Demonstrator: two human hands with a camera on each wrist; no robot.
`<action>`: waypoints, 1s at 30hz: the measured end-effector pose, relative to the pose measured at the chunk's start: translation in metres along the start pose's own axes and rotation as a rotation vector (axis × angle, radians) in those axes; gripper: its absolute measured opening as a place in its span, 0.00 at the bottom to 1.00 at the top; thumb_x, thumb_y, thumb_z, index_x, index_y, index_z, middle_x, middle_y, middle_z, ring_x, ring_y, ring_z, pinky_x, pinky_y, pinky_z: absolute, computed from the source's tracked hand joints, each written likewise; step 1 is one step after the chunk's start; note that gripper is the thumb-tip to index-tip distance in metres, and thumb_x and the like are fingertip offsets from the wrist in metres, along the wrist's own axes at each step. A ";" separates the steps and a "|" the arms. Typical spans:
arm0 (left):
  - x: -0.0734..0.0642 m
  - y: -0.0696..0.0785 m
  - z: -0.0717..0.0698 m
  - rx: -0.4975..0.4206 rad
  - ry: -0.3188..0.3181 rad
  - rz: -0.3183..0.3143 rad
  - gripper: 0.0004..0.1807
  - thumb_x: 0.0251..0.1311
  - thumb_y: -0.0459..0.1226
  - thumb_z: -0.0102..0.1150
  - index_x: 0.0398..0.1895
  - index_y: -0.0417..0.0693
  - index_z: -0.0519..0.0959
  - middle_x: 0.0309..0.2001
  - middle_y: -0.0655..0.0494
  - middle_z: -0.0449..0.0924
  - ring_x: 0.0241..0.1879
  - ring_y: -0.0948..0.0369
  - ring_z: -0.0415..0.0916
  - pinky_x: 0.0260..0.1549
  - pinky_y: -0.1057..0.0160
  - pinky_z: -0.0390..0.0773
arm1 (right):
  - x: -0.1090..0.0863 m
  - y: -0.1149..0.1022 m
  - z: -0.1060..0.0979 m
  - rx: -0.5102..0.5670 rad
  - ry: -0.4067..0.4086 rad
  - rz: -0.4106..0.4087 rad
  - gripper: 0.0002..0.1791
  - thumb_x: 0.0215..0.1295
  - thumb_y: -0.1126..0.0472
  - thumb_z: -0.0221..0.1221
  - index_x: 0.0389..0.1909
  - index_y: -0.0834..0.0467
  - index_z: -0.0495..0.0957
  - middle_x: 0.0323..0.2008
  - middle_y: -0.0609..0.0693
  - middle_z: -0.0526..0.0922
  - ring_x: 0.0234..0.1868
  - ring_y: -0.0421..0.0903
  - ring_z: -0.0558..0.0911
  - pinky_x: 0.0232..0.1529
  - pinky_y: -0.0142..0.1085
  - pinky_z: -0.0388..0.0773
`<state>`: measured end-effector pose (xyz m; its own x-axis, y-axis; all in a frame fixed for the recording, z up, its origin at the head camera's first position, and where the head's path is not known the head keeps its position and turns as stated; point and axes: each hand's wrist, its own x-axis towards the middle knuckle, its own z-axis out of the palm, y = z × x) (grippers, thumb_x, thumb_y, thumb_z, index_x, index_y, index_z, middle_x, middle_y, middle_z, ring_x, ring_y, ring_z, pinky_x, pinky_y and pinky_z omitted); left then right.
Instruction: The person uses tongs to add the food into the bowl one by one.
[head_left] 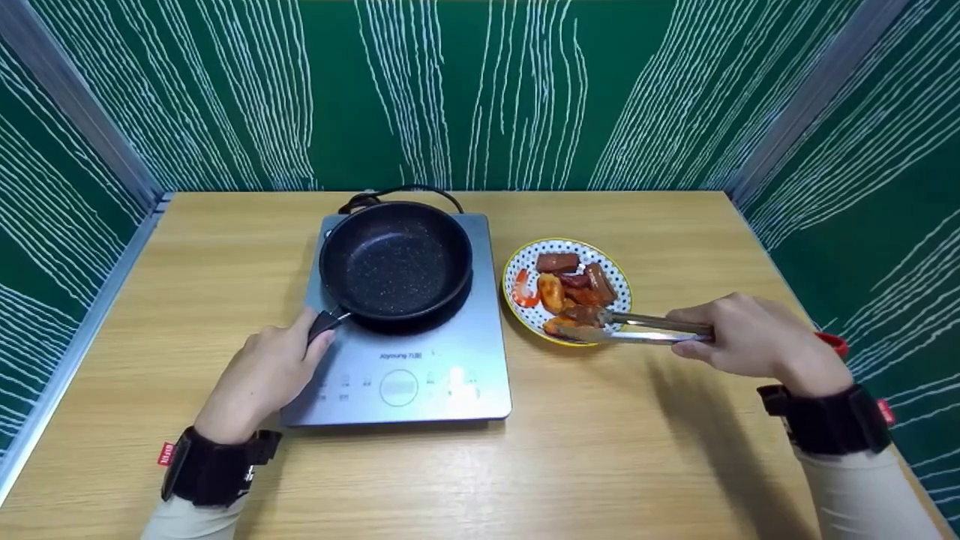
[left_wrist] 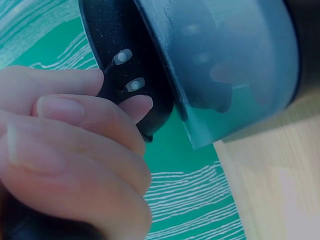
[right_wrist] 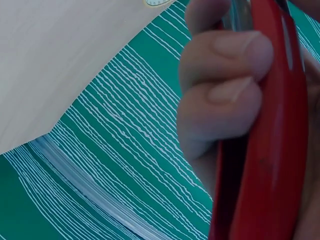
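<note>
My left hand [head_left: 270, 367] grips the black handle [head_left: 322, 327] of a dark speckled frying pan [head_left: 397, 262], whose inside shows no food. Beneath the pan is a silver induction cooker [head_left: 450, 390]. On the right, my right hand [head_left: 757, 337] holds metal tongs [head_left: 649, 338]; their red handle [right_wrist: 275, 130] shows in the right wrist view with fingers curled round it. The tong tips reach into a dotted plate [head_left: 559, 245], around a brown piece of food [head_left: 581, 315] at its near side. Also on the plate are a shrimp [head_left: 523, 289] and an orange-brown piece [head_left: 551, 292].
A black cord [head_left: 420, 187] loops behind the cooker. The wooden table [head_left: 585, 465] is enclosed by green walls [head_left: 495, 90] with white lines at the back and both sides. The plate stands just right of the cooker.
</note>
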<state>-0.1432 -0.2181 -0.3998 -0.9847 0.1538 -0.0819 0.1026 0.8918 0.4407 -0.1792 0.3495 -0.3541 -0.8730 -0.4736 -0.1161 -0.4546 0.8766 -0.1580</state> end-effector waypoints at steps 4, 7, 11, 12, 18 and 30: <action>0.001 0.000 0.000 0.013 0.004 0.004 0.15 0.84 0.48 0.48 0.53 0.44 0.70 0.27 0.50 0.66 0.24 0.53 0.69 0.22 0.57 0.63 | 0.007 -0.001 -0.003 -0.010 -0.023 -0.002 0.16 0.69 0.49 0.72 0.55 0.46 0.89 0.23 0.37 0.75 0.22 0.37 0.68 0.25 0.36 0.64; 0.001 0.000 0.000 0.014 0.002 0.001 0.15 0.84 0.48 0.48 0.53 0.44 0.70 0.27 0.50 0.67 0.25 0.53 0.69 0.23 0.57 0.64 | 0.012 -0.002 -0.002 -0.013 -0.035 -0.009 0.16 0.69 0.49 0.71 0.55 0.45 0.89 0.23 0.38 0.76 0.23 0.39 0.69 0.28 0.37 0.65; 0.001 0.000 0.000 0.015 0.002 0.000 0.15 0.84 0.48 0.48 0.53 0.45 0.70 0.26 0.49 0.67 0.25 0.52 0.70 0.23 0.57 0.65 | 0.016 -0.001 0.002 0.016 -0.043 -0.018 0.16 0.69 0.50 0.71 0.56 0.46 0.89 0.28 0.39 0.81 0.25 0.39 0.71 0.29 0.38 0.66; 0.001 0.000 0.000 0.012 0.000 -0.002 0.15 0.84 0.48 0.47 0.53 0.45 0.70 0.26 0.49 0.67 0.25 0.52 0.70 0.23 0.57 0.65 | 0.016 0.000 0.003 0.026 -0.044 -0.017 0.17 0.69 0.49 0.71 0.57 0.47 0.89 0.29 0.40 0.81 0.26 0.40 0.72 0.29 0.38 0.66; 0.002 0.001 -0.001 0.009 0.002 0.004 0.16 0.84 0.48 0.48 0.54 0.44 0.70 0.26 0.50 0.67 0.25 0.52 0.70 0.22 0.57 0.65 | 0.013 0.002 0.005 0.066 -0.054 0.020 0.23 0.70 0.47 0.71 0.61 0.52 0.87 0.32 0.41 0.83 0.27 0.40 0.72 0.27 0.37 0.65; 0.001 0.000 -0.001 0.011 0.007 0.005 0.15 0.84 0.47 0.48 0.54 0.44 0.70 0.27 0.48 0.68 0.26 0.52 0.71 0.23 0.57 0.65 | 0.008 0.001 0.018 -0.004 0.046 -0.045 0.15 0.72 0.52 0.70 0.55 0.51 0.89 0.29 0.40 0.83 0.23 0.38 0.71 0.25 0.34 0.67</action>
<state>-0.1445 -0.2185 -0.3990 -0.9852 0.1551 -0.0732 0.1090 0.8955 0.4315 -0.1840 0.3451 -0.3725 -0.8590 -0.5080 -0.0635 -0.4939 0.8549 -0.1585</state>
